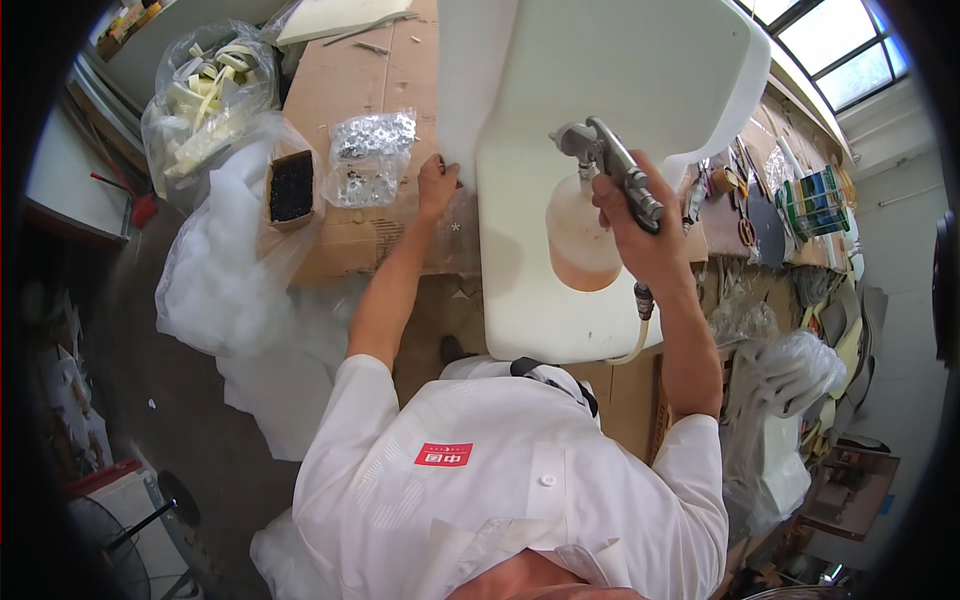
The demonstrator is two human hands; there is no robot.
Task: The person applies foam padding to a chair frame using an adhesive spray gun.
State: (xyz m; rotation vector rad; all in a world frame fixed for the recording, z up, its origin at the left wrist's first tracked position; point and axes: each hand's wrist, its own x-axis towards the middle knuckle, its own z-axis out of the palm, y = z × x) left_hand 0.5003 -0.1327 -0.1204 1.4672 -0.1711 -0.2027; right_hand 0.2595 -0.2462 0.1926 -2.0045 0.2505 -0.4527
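A metal spray gun (630,190) is held in my right hand (645,225), which is closed around its grip. Its translucent cup (580,240) hangs below with amber liquid in the bottom, over a large white foam piece (560,90) with rounded edges. From the gun's lower end a pale hose (640,340) runs down past the foam's near edge. My left hand (437,185) is closed beside the foam's left edge, above the cardboard-covered table. A small dark bit shows at its fingertips, too little to name.
Clear bags of small metal parts (370,155) and an open box of black pieces (291,188) lie left of my left hand. Bags of foam scraps (205,95) and white stuffing (225,260) stand farther left. Scissors (746,232) and a green wire rack (815,200) are at right.
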